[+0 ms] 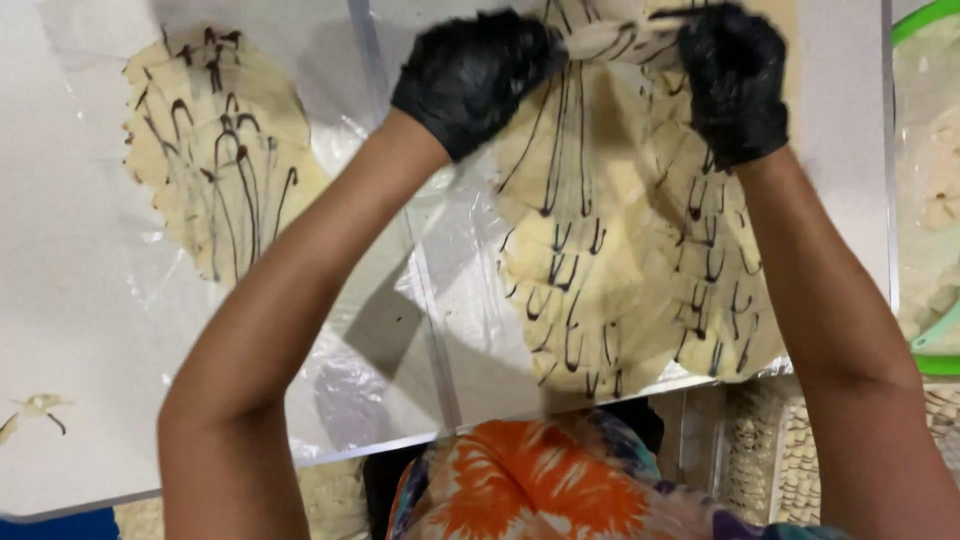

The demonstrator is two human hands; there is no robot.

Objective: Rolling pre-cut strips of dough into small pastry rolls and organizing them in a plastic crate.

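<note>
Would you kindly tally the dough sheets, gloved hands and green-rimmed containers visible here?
Dough sheets with dark streaks: 2, one at left and one being rolled
Black-gloved hands: 2, left hand and right hand
Green-rimmed container: 1
Total: 5

Matt black, finely wrinkled rubbery gloves on left hand (475, 72) and right hand (735, 80); between them a pale cream, matt sheet of thin dough (620, 250), soft-looking, streaked with glossy dark brown lines. Beneath, crinkled clear plastic film (400, 330), shiny, over a smooth white matt tabletop (70, 300) with a metal-looking edge. At right, a glossy green plastic tub rim (935, 360).
</note>
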